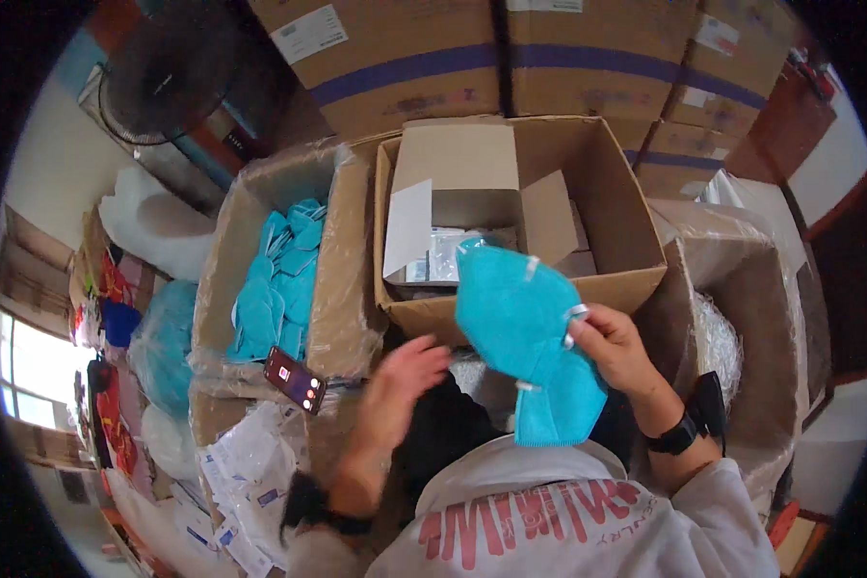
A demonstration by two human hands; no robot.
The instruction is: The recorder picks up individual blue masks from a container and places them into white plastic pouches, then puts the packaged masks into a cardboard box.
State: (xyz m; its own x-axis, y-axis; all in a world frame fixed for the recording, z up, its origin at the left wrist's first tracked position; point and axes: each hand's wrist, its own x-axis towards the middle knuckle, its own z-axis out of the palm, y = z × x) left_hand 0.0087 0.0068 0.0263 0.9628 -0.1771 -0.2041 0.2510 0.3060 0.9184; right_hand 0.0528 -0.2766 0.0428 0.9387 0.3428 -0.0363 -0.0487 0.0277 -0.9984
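My right hand (609,345) pinches teal folded face masks by a white strap or clip at their edge. One face mask (511,303) points up and to the left, and another mask (561,400) hangs below it in front of my shirt. Whether more masks lie stacked behind these is hidden. My left hand (409,374), slightly smeared by motion, is held apart from the masks on their left, fingers stretched out and nothing in them. Behind the masks, a small open carton (458,144) holding clear plastic packets (443,252) sits inside a large cardboard box (636,260).
A plastic-lined box (352,279) at left holds many teal masks (294,255). A lit phone (294,379) rests on its near edge. Below are white packets (250,462). At right stands another lined box (771,356); taped cartons (588,77) are stacked behind. A fan (164,82) stands far left.
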